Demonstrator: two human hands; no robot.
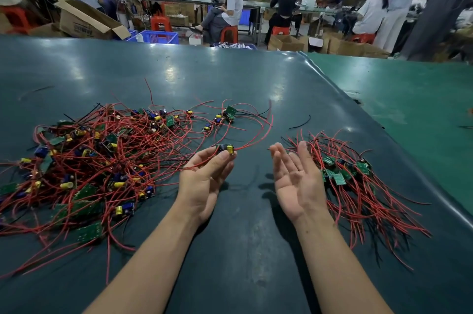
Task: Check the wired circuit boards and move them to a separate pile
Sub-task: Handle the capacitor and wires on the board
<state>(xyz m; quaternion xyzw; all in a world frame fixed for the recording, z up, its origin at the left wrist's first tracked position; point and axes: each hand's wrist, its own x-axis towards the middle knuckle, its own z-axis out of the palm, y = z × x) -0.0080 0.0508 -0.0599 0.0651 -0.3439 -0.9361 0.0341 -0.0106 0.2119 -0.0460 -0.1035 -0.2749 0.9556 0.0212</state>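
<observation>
A: Left hand [204, 180] raised over the bench [243, 249], fingers [222, 160] pinched on one wired board [225, 148], red lead [252, 145] trailing toward the big unsorted heap [84, 160].

B: Right hand [297, 180]?

A: Palm up, fingers spread and relaxed, holding nothing, just beside the checked pile [358, 185].

B: Likely trouble?

A: Snagging, probably. Lead possibly still caught in the tangle, so a quick pull could drag neighbours along or strain a solder joint.

B: And the handover?

A: Shallow pinch at the tips. Could slip mid-pass, drop between piles, and blur checked with unchecked.
</observation>
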